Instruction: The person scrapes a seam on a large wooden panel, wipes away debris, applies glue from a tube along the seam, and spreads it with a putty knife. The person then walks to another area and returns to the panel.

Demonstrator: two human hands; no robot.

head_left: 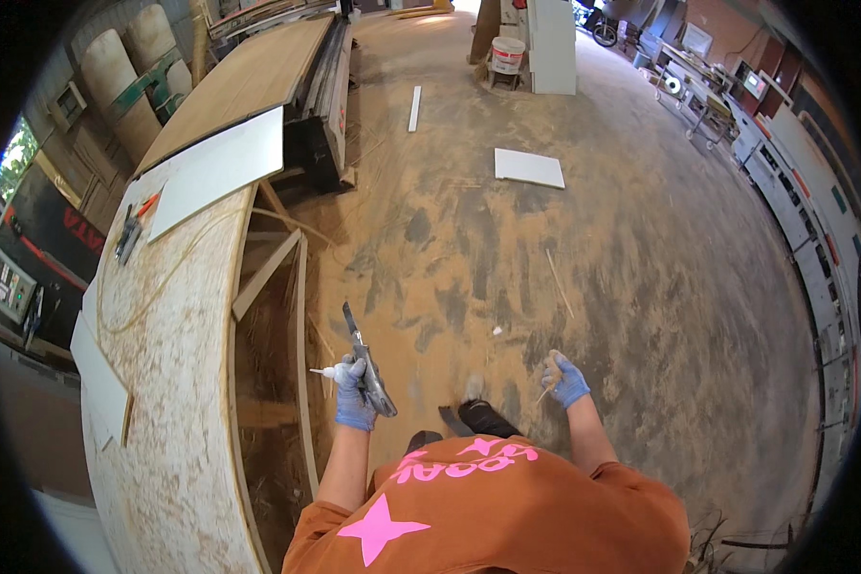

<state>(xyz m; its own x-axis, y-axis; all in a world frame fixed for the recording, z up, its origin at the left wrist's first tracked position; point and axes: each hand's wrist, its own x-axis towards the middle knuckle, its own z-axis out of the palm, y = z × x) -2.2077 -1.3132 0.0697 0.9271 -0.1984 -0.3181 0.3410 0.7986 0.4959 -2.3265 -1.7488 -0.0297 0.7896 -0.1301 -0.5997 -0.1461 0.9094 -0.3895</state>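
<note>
My left hand, in a blue glove, is closed around two things beside the workbench. One is a small white bottle with a thin nozzle pointing left. The other is a long dark grey tool with a narrow black end pointing forward; its exact kind is unclear. Out to the right, over the floor, my gloved right hand has its fingers curled. A thin pale stick seems to poke out from them. Neither hand touches the bench.
The pale workbench runs along my left, with white panels, a hose and hand tools on it. On the dusty floor lie a white board, a white strip and a thin stick. A bucket stands ahead; a long machine lines the right.
</note>
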